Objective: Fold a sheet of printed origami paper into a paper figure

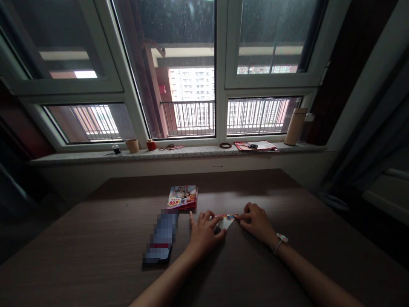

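Observation:
A small folded piece of printed paper (pixel 227 221) lies on the dark wooden table (pixel 96 264) between both hands. My left hand (pixel 204 232) presses on its left side, fingers curled and the thumb stuck out to the left. My right hand (pixel 257 221) pinches the paper's right corner with closed fingers; a light wristband sits on that wrist. Part of the paper is hidden under my left fingers.
A stack of colourful leaflets (pixel 182 197) lies just behind the hands, and a blurred-out flat object (pixel 161 238) lies to their left. The windowsill holds a small cup (pixel 132 146), a red pot (pixel 151 145), scissors on red paper (pixel 254 146) and a tall beige flask (pixel 295 126).

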Demonstrator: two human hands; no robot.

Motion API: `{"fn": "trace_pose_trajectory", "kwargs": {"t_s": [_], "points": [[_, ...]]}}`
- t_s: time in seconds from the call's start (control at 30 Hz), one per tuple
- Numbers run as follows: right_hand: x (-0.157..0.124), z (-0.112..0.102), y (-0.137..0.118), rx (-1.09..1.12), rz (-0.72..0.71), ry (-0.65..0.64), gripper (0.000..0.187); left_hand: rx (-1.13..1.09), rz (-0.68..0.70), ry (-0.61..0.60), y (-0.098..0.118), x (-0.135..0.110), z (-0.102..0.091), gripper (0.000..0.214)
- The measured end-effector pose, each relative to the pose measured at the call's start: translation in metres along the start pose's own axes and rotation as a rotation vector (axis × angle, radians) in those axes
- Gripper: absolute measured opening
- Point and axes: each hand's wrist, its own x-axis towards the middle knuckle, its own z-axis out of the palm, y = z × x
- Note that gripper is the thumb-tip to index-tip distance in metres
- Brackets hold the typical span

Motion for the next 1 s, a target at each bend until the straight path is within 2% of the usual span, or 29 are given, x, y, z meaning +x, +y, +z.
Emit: {"fn": "trace_pose_trajectory", "kwargs": {"t_s": [0.27, 0.5, 0.83, 1.0], "points": [[0.002, 0.002, 0.007, -0.063, 0.045, 0.074, 0.02, -0.008, -0.002, -0.001, -0.001, 0.0, 0.001, 0.038], [0.001, 0.001, 0.005, -0.051, 0.044, 0.083, 0.02, 0.0, 0.003, 0.014, 0.0, 0.0, 0.001, 0.038], [0.008, 0.007, -0.001, 0.122, 0.042, 0.188, 0.019, -0.01, 0.024, 0.054, -0.002, 0.0, 0.006, 0.036], [0.006, 0.012, -0.011, 0.034, 0.008, 0.145, 0.018, -0.018, 0.03, 0.057, -0.001, -0.001, 0.006, 0.036]]}}
